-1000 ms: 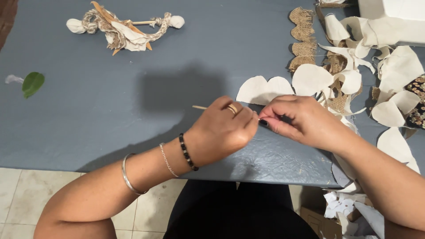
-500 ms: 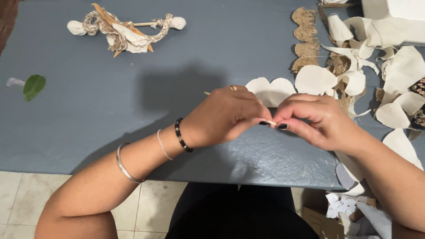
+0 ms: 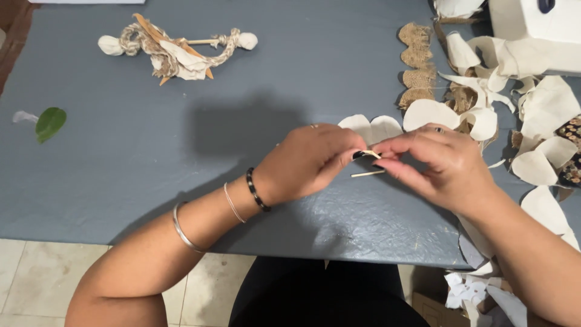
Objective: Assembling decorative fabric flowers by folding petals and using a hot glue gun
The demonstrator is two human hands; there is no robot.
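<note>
My left hand (image 3: 308,160) and my right hand (image 3: 439,166) meet above the grey table (image 3: 121,175), near its front edge. Between their fingertips they pinch a thin wooden stick (image 3: 367,174) together with a small cream petal-shaped piece (image 3: 371,154). The stick's pale end pokes out below the fingers, and most of it is hidden by the hands. Just behind the hands lie two cream petal cut-outs (image 3: 372,126) flat on the table.
A bundle of twine, sticks and cream cloth (image 3: 172,48) lies at the back left. A green leaf (image 3: 49,123) sits at the left edge. Burlap scallop pieces (image 3: 416,66), cream cut-outs and scraps (image 3: 532,121) crowd the right side, by a white box (image 3: 544,30).
Both hands have shifted slightly right and away from me. The stick that stuck out to the left of my left hand now shows between the two hands.
</note>
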